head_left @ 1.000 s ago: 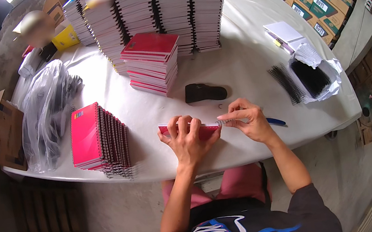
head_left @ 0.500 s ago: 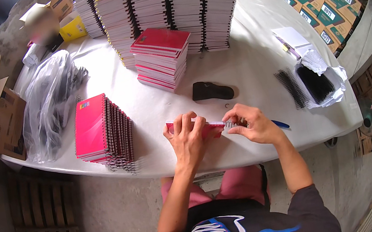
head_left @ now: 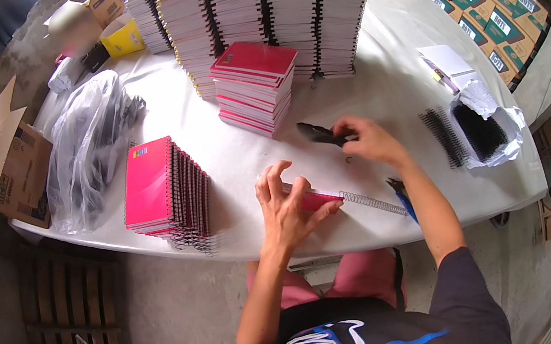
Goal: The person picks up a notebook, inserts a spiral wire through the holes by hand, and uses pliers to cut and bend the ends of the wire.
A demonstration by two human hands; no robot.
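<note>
My left hand is closed around a small red notebook, held on edge near the table's front. A thin wire coil sticks out from the notebook's right end and slants down to the right. Beyond it, my right hand grips the near end of a long, dark, rounded object whose kind I cannot make out. Pliers with blue handles lie partly hidden under my right forearm. A small wire bit rests on the table close to my right fingers.
Spiral-bound red notebooks are stacked at left, unbound red ones at centre. Tall notebook stacks stand behind. Black coils in paper lie at right. Plastic bags and an open carton sit left. Another person is far left.
My right hand has let go of the coil and moved up to grip the dark object, which is now tilted. More of the coil shows, and my left hand still holds the notebook.
</note>
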